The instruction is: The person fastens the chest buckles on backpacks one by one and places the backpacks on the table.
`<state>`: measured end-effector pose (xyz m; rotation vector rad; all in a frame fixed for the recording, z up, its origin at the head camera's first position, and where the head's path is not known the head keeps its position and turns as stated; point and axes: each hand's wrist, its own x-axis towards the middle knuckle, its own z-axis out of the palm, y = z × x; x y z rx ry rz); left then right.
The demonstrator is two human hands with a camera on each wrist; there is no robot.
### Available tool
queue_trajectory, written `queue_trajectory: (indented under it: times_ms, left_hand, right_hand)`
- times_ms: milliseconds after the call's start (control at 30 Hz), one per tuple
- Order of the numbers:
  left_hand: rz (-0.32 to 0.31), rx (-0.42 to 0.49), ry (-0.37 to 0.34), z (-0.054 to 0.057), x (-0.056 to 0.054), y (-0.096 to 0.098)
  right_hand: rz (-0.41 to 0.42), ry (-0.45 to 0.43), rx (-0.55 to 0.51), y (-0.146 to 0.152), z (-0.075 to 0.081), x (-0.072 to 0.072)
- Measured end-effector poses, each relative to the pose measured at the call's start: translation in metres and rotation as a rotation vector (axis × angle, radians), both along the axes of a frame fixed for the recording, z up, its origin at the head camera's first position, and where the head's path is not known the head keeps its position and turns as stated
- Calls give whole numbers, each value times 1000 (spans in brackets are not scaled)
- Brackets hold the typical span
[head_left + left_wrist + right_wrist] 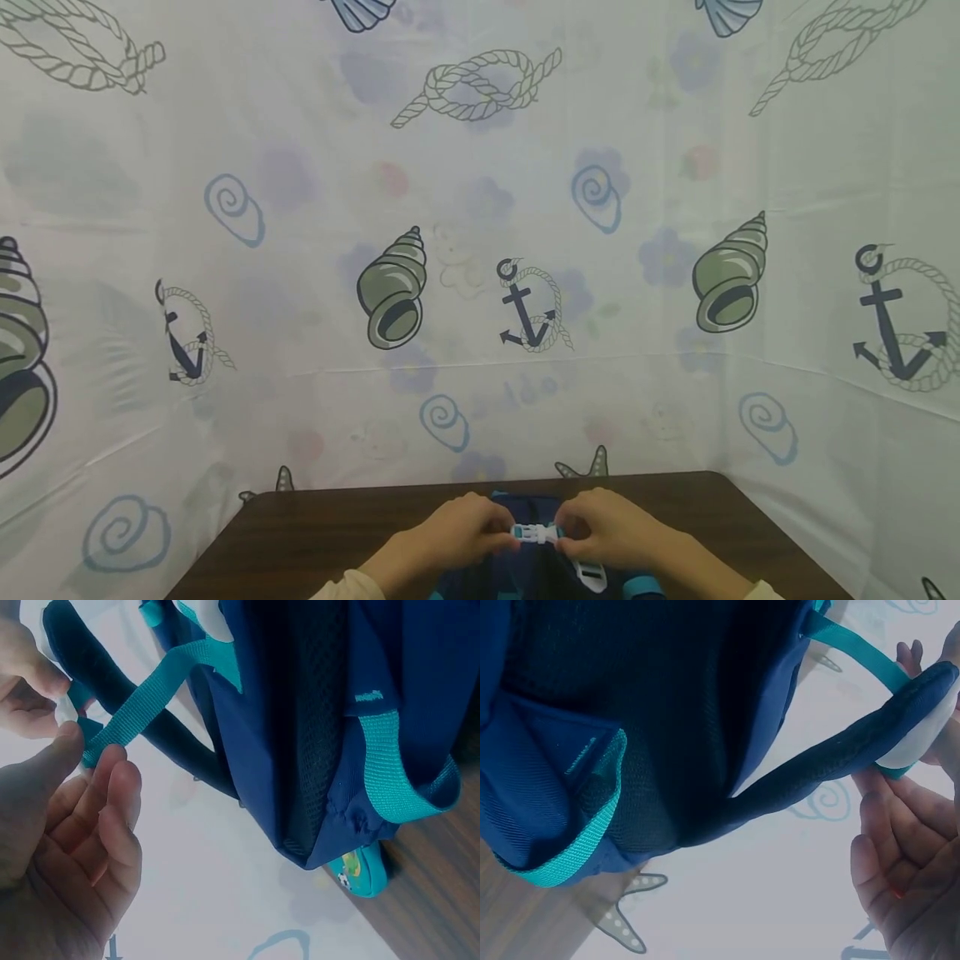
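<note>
A navy backpack [517,503] with teal webbing lies at the table's near side, below both hands in the head view. Over it, a white plastic buckle [536,533] spans the gap between my hands. My left hand [461,527] pinches the buckle's left end between thumb and fingers; the left wrist view shows teal webbing [146,697] running from this grip to the bag. The buckle's right end is pinched by my right hand [611,525]. In the right wrist view a padded shoulder strap [817,757] reaches to that hand, with a white piece [922,735] at its end.
The bag stands on a dark wooden table [337,521]. White cloth [480,192] printed with shells, anchors and knots hangs behind and at both sides. A teal webbing loop [386,769] sticks out from the bag, and a teal tag with a picture [360,871] shows below.
</note>
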<state>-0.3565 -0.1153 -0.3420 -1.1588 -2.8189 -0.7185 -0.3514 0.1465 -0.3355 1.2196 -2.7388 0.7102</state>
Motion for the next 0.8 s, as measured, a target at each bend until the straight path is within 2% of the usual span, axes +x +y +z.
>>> queue_trajectory:
  times_ms: [567, 800]
  left_hand:
    - [-46, -26, 30, 3, 1, 7]
    - [-51, -44, 48, 2, -1, 8]
  right_hand:
    - [47, -20, 16, -3, 2, -2]
    - [64, 22, 42, -5, 3, -3]
